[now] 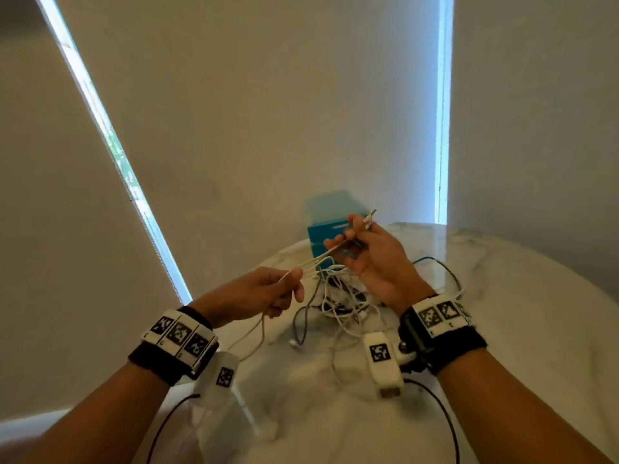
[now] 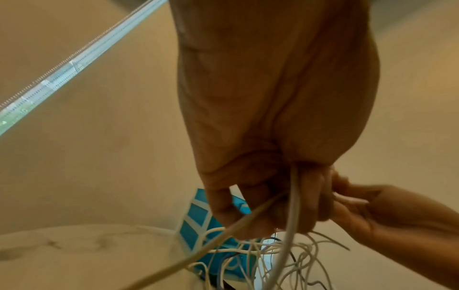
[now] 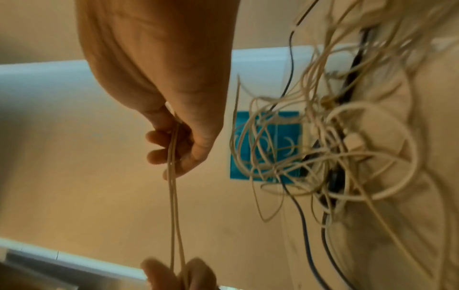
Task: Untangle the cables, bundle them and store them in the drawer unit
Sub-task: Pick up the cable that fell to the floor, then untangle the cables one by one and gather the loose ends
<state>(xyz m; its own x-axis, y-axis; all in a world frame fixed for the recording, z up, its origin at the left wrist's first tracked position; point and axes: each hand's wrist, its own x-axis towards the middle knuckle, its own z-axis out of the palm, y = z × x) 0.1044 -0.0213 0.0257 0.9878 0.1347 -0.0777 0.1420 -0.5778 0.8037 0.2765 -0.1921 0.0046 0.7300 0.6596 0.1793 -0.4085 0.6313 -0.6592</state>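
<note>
A thin white cable (image 1: 318, 261) runs doubled and taut between my two hands above the table. My left hand (image 1: 294, 279) pinches it low on the left; in the left wrist view the strands (image 2: 294, 196) leave its curled fingers (image 2: 308, 206). My right hand (image 1: 348, 237) grips the other end higher up, with plugs (image 1: 370, 217) sticking out above the fingers. In the right wrist view the two strands (image 3: 172, 196) drop from that hand (image 3: 174, 149). The tangle of white and dark cables (image 1: 338, 303) lies below. The blue drawer unit (image 1: 326, 226) stands behind it.
The round marble table (image 1: 502, 296) carries everything. A dark cable (image 1: 445, 272) loops out to the right of the tangle. Closed beige blinds (image 1: 268, 112) fill the wall behind, with bright window gaps at left and right. Wrist camera leads hang under both forearms.
</note>
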